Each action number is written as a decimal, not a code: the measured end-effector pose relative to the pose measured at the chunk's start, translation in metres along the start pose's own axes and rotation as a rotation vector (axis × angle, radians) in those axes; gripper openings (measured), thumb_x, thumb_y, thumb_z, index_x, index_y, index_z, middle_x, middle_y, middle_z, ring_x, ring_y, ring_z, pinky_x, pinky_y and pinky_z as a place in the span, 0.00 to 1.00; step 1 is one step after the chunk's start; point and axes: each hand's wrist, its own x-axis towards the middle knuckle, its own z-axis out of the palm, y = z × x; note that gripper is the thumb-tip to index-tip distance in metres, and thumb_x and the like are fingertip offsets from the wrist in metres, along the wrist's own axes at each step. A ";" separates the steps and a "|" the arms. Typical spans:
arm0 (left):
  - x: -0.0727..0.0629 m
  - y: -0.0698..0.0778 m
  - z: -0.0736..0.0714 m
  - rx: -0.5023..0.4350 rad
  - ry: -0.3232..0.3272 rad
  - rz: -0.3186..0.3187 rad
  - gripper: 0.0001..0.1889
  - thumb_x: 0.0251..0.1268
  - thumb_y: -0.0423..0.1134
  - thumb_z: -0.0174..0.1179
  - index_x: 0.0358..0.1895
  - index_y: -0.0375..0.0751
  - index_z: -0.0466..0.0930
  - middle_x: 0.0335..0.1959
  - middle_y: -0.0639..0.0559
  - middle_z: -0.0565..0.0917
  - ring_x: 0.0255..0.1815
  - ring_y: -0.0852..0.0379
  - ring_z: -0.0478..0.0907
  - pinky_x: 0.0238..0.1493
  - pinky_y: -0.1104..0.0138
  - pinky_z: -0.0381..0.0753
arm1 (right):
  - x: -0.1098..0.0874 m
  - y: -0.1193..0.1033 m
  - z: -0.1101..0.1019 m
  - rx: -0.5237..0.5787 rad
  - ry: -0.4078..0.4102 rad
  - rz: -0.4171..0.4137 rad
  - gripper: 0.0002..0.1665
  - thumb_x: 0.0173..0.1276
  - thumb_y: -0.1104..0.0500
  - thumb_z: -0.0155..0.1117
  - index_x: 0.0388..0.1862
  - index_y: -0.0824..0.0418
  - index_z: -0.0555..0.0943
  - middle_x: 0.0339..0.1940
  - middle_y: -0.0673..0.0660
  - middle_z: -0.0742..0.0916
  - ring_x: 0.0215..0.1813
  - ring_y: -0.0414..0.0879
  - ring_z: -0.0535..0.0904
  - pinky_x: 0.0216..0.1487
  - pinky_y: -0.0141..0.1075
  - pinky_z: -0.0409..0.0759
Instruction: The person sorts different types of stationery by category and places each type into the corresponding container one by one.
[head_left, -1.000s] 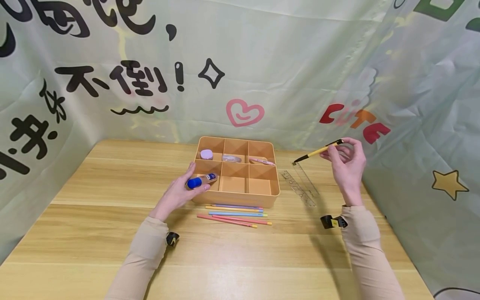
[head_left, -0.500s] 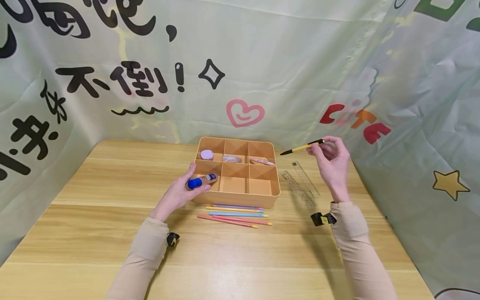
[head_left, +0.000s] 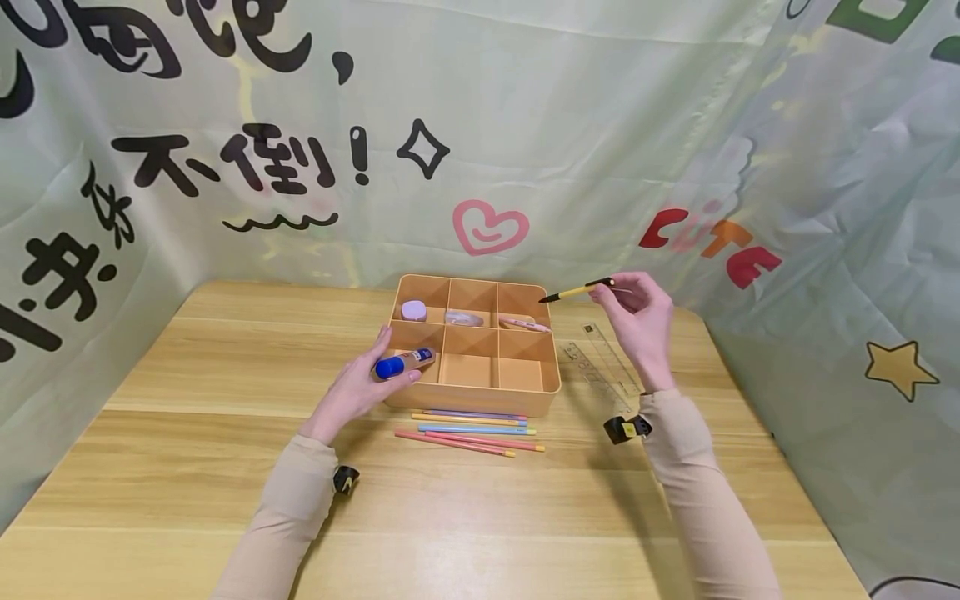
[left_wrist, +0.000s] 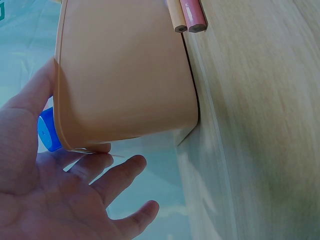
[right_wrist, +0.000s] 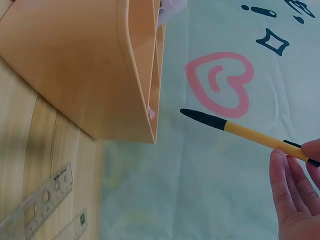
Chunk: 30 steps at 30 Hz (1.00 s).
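The left hand (head_left: 358,385), fingers loosely spread, touches a box (head_left: 465,400) at its front left corner. The right hand (head_left: 641,323) pinches a yellow pen (head_left: 577,291) near the box's back right corner.

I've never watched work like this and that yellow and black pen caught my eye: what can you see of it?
The pen is slim and looks like plastic: yellow barrel, black tapered front, black back end with what seems a clip. The right hand pinches it near the back; nothing else touches it. It hangs in the air, tilted with its tip lower, pointing towards the box but apart from it. Whether the writing point is out is too small to tell.
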 end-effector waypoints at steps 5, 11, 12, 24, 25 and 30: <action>0.000 0.000 0.000 -0.005 -0.003 -0.003 0.53 0.67 0.64 0.60 0.83 0.48 0.37 0.84 0.42 0.44 0.80 0.31 0.53 0.77 0.38 0.57 | 0.003 0.002 0.008 0.020 -0.004 0.036 0.13 0.65 0.66 0.71 0.44 0.74 0.81 0.30 0.40 0.90 0.34 0.34 0.89 0.40 0.25 0.86; 0.001 0.000 0.000 -0.004 -0.005 -0.003 0.53 0.67 0.64 0.60 0.83 0.48 0.37 0.84 0.42 0.43 0.80 0.30 0.52 0.77 0.38 0.56 | 0.007 0.008 0.016 0.017 -0.027 0.072 0.13 0.64 0.66 0.71 0.43 0.75 0.81 0.30 0.40 0.89 0.34 0.32 0.88 0.40 0.24 0.85; 0.001 0.000 0.000 -0.005 -0.004 -0.002 0.53 0.67 0.64 0.60 0.83 0.48 0.37 0.84 0.43 0.43 0.80 0.30 0.52 0.77 0.38 0.56 | 0.007 0.009 0.017 0.011 -0.031 0.077 0.14 0.64 0.66 0.71 0.44 0.75 0.81 0.30 0.40 0.89 0.34 0.31 0.88 0.40 0.24 0.85; 0.000 0.000 0.000 -0.019 -0.002 0.009 0.53 0.67 0.63 0.61 0.83 0.47 0.38 0.84 0.44 0.42 0.80 0.31 0.51 0.78 0.39 0.55 | 0.010 0.022 0.029 -0.099 -0.057 0.124 0.13 0.64 0.64 0.72 0.43 0.73 0.82 0.32 0.47 0.89 0.33 0.28 0.86 0.38 0.21 0.84; 0.000 0.000 0.000 -0.022 -0.001 0.010 0.53 0.67 0.62 0.61 0.83 0.47 0.38 0.84 0.45 0.42 0.80 0.31 0.51 0.78 0.39 0.55 | 0.010 0.024 0.030 -0.106 -0.058 0.125 0.13 0.64 0.64 0.72 0.42 0.73 0.83 0.33 0.49 0.89 0.33 0.28 0.86 0.38 0.22 0.84; 0.000 0.000 0.000 -0.029 0.003 0.017 0.53 0.67 0.61 0.62 0.83 0.46 0.38 0.84 0.46 0.41 0.81 0.32 0.50 0.79 0.40 0.54 | 0.011 0.032 0.034 -0.131 -0.067 0.138 0.13 0.63 0.64 0.72 0.42 0.72 0.83 0.36 0.57 0.90 0.31 0.26 0.85 0.38 0.21 0.84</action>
